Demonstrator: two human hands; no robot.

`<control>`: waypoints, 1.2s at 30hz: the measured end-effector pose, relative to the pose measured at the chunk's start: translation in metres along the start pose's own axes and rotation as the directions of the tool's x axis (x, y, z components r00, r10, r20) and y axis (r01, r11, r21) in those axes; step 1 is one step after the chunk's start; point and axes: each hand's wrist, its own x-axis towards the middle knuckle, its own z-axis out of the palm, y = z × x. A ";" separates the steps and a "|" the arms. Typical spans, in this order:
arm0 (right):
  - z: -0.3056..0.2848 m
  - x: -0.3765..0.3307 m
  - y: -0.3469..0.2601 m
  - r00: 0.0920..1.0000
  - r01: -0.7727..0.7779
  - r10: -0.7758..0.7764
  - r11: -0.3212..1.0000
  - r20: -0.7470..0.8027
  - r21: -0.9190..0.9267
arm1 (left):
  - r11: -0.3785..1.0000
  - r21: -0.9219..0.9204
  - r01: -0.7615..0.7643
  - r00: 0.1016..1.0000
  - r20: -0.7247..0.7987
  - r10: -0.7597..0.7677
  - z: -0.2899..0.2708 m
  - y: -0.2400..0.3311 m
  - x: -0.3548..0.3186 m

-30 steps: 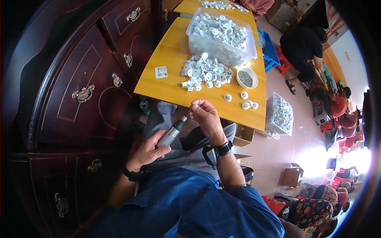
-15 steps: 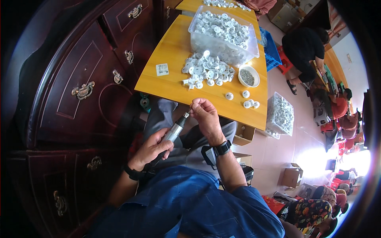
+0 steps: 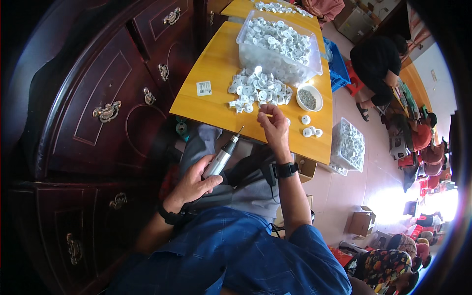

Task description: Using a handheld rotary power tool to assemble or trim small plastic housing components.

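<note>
My left hand (image 3: 194, 183) is wrapped round an electric screwdriver (image 3: 218, 162) with a silver and black body. Its thin bit points up and away, just short of the table's near edge. Over that edge, my right hand (image 3: 275, 129) has its fingers loosely curled, with a gap between thumb and forefinger and no object visible there. Just beyond its fingertips lies a heap of small white round plastic parts (image 3: 263, 89). A white bowl of small metal screws (image 3: 309, 97) stands to its right. Closer in are loose white parts (image 3: 309, 132), one half hidden by my right hand.
A large clear bin (image 3: 275, 64) full of white parts stands on the yellow table (image 3: 196, 108). Dark wooden drawers (image 3: 93, 98) rise at the left. On the floor at right are another filled bin (image 3: 350, 142) and cardboard boxes (image 3: 361, 221). Other people sit farther right.
My right hand has left the screwdriver's tip and moved away and to the right, over the table edge. The bit is now uncovered. My left hand keeps its hold, shifted slightly.
</note>
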 end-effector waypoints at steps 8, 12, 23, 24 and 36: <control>-0.006 0.031 0.013 0.975 0.156 -0.223 0.630 0.015 -0.761 | 0.999 0.049 -0.023 1.000 -0.018 0.024 0.001 -0.001 -0.002; -0.001 0.034 0.005 0.987 0.115 -0.161 0.570 0.027 -0.813 | 0.998 0.051 -0.023 0.999 -0.029 0.025 0.000 -0.002 -0.003; -0.011 0.041 0.007 0.984 0.132 -0.174 0.596 0.033 -0.792 | 0.999 0.053 -0.013 1.000 -0.023 0.014 0.005 -0.006 -0.001; -0.013 0.038 0.007 0.982 0.148 -0.187 0.676 0.026 -0.721 | 0.998 0.055 -0.001 1.000 -0.024 0.002 0.005 -0.005 -0.001; -0.005 -0.002 0.019 0.985 -0.150 0.138 0.981 0.103 0.123 | 0.997 0.070 0.019 0.998 -0.055 -0.015 0.016 0.001 0.017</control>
